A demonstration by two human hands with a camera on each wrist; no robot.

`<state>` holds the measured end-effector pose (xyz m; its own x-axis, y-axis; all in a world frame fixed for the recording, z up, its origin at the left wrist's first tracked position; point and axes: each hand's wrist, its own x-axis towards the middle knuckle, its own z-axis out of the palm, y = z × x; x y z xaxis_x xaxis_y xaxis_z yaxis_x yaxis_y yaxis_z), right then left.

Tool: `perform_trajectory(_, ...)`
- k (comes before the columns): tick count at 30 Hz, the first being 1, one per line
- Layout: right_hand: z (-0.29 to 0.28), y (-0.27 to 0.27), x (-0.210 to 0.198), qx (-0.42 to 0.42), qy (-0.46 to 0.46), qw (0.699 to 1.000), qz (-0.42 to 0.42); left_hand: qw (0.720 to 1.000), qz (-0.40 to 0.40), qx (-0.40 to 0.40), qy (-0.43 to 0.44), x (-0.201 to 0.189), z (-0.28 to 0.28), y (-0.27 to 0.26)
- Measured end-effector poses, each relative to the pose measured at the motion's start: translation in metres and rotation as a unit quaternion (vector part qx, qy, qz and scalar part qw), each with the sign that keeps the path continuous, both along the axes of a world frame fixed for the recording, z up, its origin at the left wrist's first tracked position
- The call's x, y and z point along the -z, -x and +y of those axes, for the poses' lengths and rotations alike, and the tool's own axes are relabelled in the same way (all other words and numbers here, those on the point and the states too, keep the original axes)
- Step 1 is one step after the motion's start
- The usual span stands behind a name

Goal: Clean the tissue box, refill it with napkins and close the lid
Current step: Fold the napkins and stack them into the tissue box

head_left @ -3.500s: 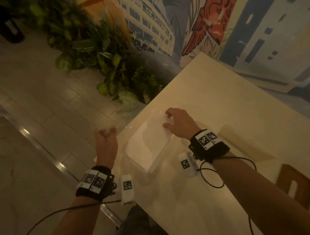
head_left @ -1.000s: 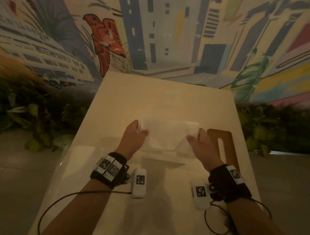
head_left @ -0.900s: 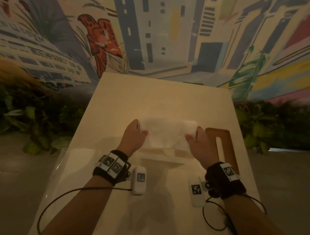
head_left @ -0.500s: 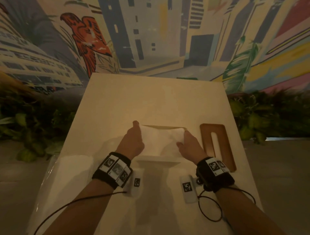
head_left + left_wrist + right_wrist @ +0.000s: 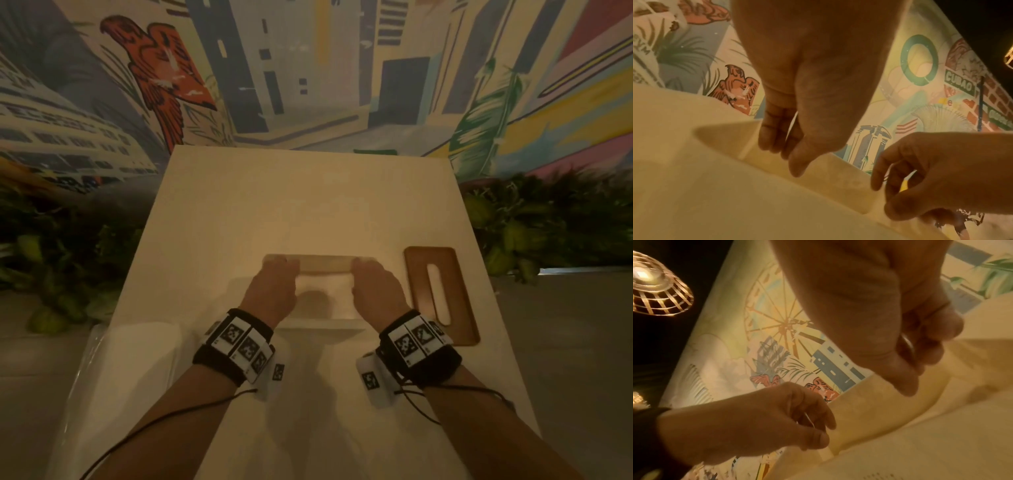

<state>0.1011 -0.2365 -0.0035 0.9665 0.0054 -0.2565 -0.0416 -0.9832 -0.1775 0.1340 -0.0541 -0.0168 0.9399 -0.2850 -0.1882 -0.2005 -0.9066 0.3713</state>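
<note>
A white open-topped tissue box (image 5: 325, 265) stands mid-table. A stack of white napkins (image 5: 323, 294) lies down inside it. My left hand (image 5: 278, 277) grips the stack's left end and my right hand (image 5: 369, 277) grips its right end, with the fingers of both reaching down inside the box's end walls. In the left wrist view my left hand (image 5: 785, 152) has its thumb on the napkins (image 5: 735, 203) and its fingers behind them. In the right wrist view my right hand (image 5: 914, 369) curls over the napkins (image 5: 920, 443). The brown wooden lid (image 5: 418, 294) with a slot lies flat to the box's right.
A clear plastic pack of white napkins (image 5: 137, 363) lies at the table's near left corner. Leafy plants (image 5: 548, 226) line both sides of the table (image 5: 308, 198), and a painted mural wall stands behind it.
Both hands have lowered the napkin stack from above the table down into the box. My head has tilted, so the box and lid sit lower in the view.
</note>
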Motion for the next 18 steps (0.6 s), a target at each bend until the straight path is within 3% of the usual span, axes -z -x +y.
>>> perform_trajectory(4,0.0,-0.021,0.011,-0.022,-0.075,0.987,0.141,0.988,0.15,0.026,-0.037,0.008,-0.007,-0.008)
perform_trajectory(9,0.005,-0.034,0.021,-0.061,-0.024,0.975,0.214,0.971,0.189,0.081,-0.124,0.022,-0.013,-0.014)
perform_trajectory(14,0.008,-0.039,0.018,-0.078,-0.02,0.975,0.209,0.972,0.206,0.075,-0.081,0.006,-0.011,-0.013)
perform_trajectory(18,0.037,-0.036,-0.002,-0.125,-0.111,0.983,0.077,0.99,0.121,-0.017,0.071,-0.027,0.014,0.012)
